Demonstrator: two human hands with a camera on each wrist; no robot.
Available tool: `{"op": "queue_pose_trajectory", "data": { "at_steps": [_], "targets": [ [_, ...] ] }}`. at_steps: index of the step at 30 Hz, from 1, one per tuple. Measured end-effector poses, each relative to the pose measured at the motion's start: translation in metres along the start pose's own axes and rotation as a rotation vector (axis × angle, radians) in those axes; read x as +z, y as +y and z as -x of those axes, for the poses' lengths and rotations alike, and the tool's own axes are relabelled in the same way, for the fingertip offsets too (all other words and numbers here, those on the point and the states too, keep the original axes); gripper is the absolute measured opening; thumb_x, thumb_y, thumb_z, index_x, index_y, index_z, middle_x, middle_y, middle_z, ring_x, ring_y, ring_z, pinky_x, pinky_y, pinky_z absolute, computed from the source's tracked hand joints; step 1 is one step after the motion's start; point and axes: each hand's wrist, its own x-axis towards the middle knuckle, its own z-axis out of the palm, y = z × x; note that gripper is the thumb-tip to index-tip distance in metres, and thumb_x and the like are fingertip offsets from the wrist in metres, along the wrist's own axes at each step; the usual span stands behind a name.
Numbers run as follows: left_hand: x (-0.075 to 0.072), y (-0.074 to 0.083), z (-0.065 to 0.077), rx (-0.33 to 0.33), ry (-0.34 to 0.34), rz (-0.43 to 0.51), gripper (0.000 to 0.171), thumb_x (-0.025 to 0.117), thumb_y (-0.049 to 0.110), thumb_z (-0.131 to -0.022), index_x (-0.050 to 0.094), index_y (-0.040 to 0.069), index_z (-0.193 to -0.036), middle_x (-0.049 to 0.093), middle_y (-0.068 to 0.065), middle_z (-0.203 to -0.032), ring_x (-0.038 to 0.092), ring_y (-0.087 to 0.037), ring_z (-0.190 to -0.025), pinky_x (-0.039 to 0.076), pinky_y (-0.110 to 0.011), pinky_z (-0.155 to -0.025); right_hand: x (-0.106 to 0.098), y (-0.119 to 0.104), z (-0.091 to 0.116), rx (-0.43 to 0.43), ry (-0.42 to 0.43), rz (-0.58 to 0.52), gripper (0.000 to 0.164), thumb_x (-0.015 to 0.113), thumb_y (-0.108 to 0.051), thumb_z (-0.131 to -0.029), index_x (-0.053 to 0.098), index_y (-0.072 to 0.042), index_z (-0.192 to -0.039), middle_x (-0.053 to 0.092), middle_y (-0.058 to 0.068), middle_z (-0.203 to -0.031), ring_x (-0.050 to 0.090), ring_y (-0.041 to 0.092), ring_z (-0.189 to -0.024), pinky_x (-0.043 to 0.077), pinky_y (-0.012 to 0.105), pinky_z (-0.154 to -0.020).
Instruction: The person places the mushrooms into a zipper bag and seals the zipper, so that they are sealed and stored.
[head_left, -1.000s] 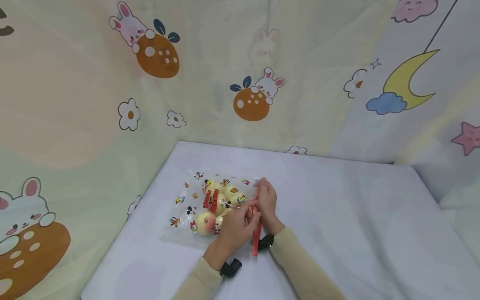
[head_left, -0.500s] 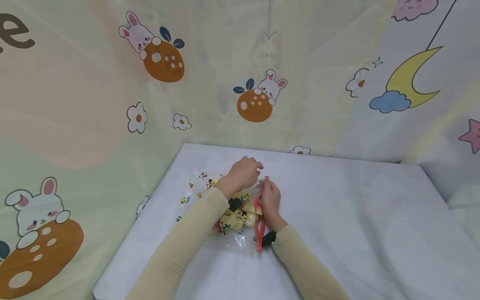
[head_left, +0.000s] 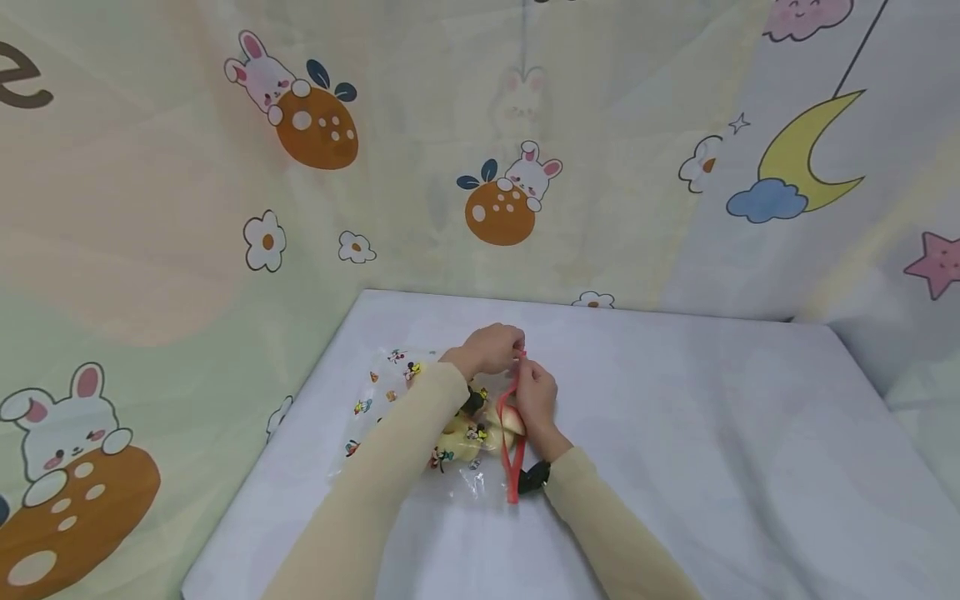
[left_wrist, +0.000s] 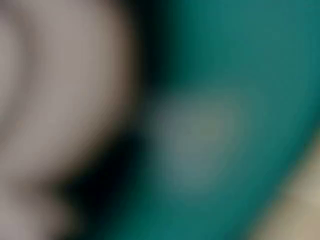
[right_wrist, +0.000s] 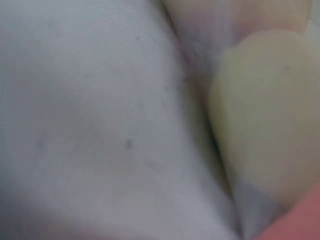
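A clear zip bag (head_left: 363, 433) with small cartoon prints lies on the white table. Its red zip strip (head_left: 513, 483) runs along the right side, and the two halves stand apart in the middle. Inside are several pale yellow, pink-tinged rounded things (head_left: 459, 440) that look like peaches; one shows large in the right wrist view, a peach-like thing (right_wrist: 270, 115). My left hand (head_left: 491, 348) reaches over the bag and pinches the strip's far end. Just below it, my right hand (head_left: 537, 396) grips the strip from the right. The left wrist view is too blurred to read.
The white table (head_left: 675, 433) extends to the right of the bag. Behind and to the left hangs a printed cloth (head_left: 420, 100) with rabbits and flowers. My left forearm sleeve (head_left: 375, 475) covers part of the bag.
My left hand has gone from the strip's middle to its far end, first lifted off, now pinching there. The right hand stays near the far end. The strip's halves have spread apart.
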Motion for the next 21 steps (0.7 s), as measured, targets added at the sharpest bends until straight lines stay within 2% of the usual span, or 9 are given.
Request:
{"op": "queue_pose_trajectory", "data": {
  "at_steps": [5,10,15,18,21],
  "targets": [
    [-0.003,0.000,-0.010,0.006,0.032,-0.060,0.012,0.051,0.012,-0.096,0.063,0.014,-0.096,0.060,0.001,-0.090,0.051,-0.016,-0.085,0.045,-0.030,-0.071,-0.005,0.001,0.008,-0.041,0.042,0.032,0.039,0.051,-0.028,-0.093,0.063,-0.010,-0.061,0.044,-0.007,-0.048,0.041,0.014,-0.051,0.029,0.025,-0.045],
    [-0.010,-0.006,-0.014,-0.059,0.099,-0.062,0.012,0.052,0.016,-0.099,0.064,0.014,-0.101,0.059,0.001,-0.093,0.049,-0.017,-0.087,0.046,-0.032,-0.071,-0.010,0.000,0.025,-0.045,0.015,0.079,0.041,0.055,-0.025,-0.089,0.054,-0.012,-0.050,0.040,-0.007,-0.045,0.037,0.014,-0.049,0.024,0.026,-0.045],
    [-0.014,-0.015,-0.016,-0.115,0.110,-0.033,0.014,0.053,0.018,-0.099,0.063,0.013,-0.108,0.059,-0.001,-0.099,0.051,-0.018,-0.086,0.048,-0.029,-0.066,-0.020,-0.003,0.046,-0.032,-0.075,0.144,0.043,0.057,-0.023,-0.088,0.050,-0.013,-0.047,0.035,-0.008,-0.044,0.031,0.011,-0.050,0.022,0.025,-0.045],
    [-0.015,-0.018,-0.017,-0.126,0.108,-0.015,0.015,0.054,0.017,-0.098,0.063,0.012,-0.109,0.060,-0.001,-0.100,0.053,-0.018,-0.084,0.049,-0.029,-0.065,-0.028,-0.002,0.060,-0.022,-0.156,0.181,0.044,0.056,-0.023,-0.089,0.052,-0.011,-0.047,0.033,-0.009,-0.042,0.029,0.009,-0.046,0.021,0.024,-0.043],
    [-0.014,-0.022,-0.019,-0.136,0.126,-0.017,0.014,0.054,0.016,-0.098,0.063,0.011,-0.108,0.061,-0.001,-0.099,0.054,-0.018,-0.084,0.049,-0.031,-0.068,-0.037,0.000,0.076,-0.030,-0.251,0.220,0.045,0.055,-0.021,-0.090,0.054,-0.007,-0.048,0.038,-0.008,-0.040,0.033,0.008,-0.042,0.021,0.023,-0.041]
  ]
}}
